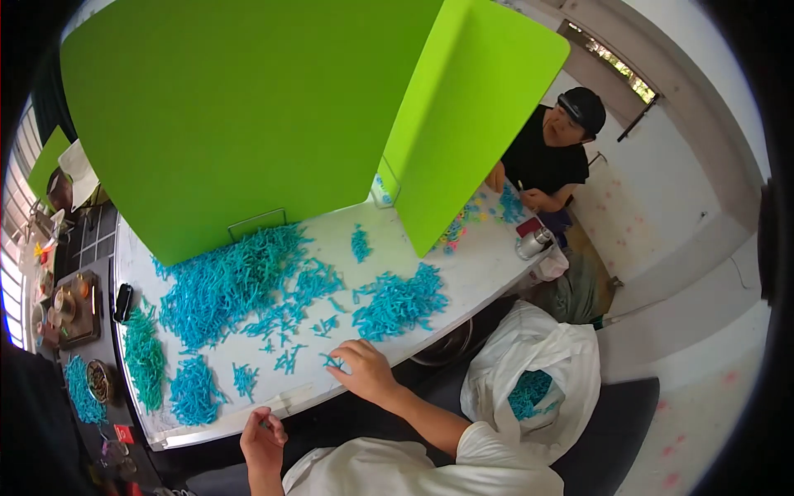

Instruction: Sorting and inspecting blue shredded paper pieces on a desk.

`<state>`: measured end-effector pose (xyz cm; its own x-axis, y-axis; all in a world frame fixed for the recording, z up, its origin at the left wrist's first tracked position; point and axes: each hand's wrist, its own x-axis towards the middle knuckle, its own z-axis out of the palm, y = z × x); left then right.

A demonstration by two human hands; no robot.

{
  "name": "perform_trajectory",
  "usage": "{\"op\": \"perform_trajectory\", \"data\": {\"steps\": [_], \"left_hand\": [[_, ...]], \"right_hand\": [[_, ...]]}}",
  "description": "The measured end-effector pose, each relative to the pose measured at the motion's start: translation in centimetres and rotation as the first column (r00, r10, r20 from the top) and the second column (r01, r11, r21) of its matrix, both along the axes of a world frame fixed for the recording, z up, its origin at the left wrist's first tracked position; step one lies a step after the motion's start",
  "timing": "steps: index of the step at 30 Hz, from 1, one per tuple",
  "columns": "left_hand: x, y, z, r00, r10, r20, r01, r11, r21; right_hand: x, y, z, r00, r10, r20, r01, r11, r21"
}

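Observation:
My right hand (364, 372) reaches over the table's front edge, its fingers bent and closed on a few small blue plastic pieces (332, 361) at the tabletop. My left hand (263, 438) hovers just off the front edge with fingers curled in; whatever it may hold is hidden. Ahead of the right hand lies a heap of blue pieces (401, 302). A much larger blue heap (236, 285) spreads along the far left. Closer to my left hand are a small cluster of blue pieces (245, 379), a rounded blue pile (196, 390) and a greener pile (144, 360).
A tall green partition (248, 124) stands across the white table (322, 236). At its far right a person (550, 153) sits by colourful small pieces (475, 211) and a silver bottle (533, 242). An open white sack (529, 355) with blue pieces stands at my right.

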<state>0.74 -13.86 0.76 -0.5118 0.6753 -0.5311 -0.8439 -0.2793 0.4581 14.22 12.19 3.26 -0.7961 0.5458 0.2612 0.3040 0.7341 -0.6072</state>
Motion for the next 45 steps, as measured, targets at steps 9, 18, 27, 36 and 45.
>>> {"op": "perform_trajectory", "data": {"steps": [9,18,27,36,45], "left_hand": [[-1.1,-0.3,0.2,0.998,0.055,0.022,-0.056,0.996,0.076],[-4.4,-2.7,0.8,0.933,0.166,-0.320,-0.191,0.980,-0.048],[-9.3,-8.9,1.2,0.690,0.266,-0.674,-0.528,0.821,-0.216],[-17.7,-7.3,2.2,0.292,-0.249,-0.923,-0.748,0.542,-0.383],[-25.0,-5.6,2.1,-0.134,-0.619,-0.774,-0.882,0.431,-0.193]], "right_hand": [[6.6,12.6,2.7,0.744,-0.622,-0.244,0.667,0.717,0.204],[8.0,10.7,1.1,0.744,-0.642,-0.187,0.647,0.761,-0.039],[5.4,4.6,1.8,0.748,-0.632,-0.202,0.587,0.772,-0.243],[6.5,3.7,1.6,0.840,-0.512,-0.181,0.484,0.857,-0.176],[4.4,1.3,1.8,0.889,-0.415,-0.195,0.366,0.899,-0.242]]}}
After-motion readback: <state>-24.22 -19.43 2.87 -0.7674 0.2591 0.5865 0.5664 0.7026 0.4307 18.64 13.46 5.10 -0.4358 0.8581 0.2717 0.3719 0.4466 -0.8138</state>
